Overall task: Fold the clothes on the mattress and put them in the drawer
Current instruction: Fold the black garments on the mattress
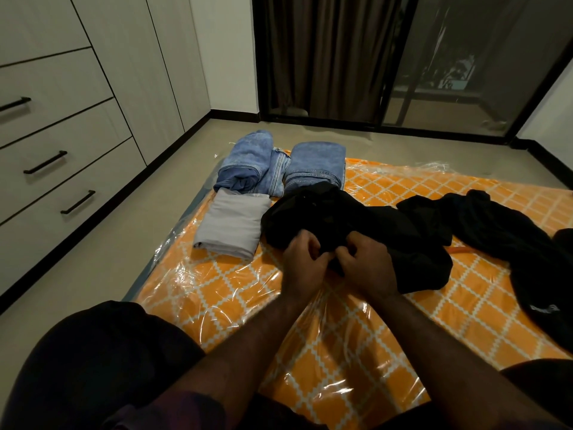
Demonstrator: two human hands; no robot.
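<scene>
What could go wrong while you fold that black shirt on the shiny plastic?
The mattress has loose, slick plastic wrap, so the black garment that both hands grip, left hand and right hand, might slide or bunch. It also lies against the folded jeans and grey folded cloth; spreading it could knock those piles askew.

Dim indoor light falls from above. Glare streaks the clear plastic wrap over the orange patterned mattress [356, 330]. The black crumpled garment [356, 225] loses all detail. Wide-angle distortion bends the pale wooden drawer fronts [55, 144] at the left edge.
</scene>
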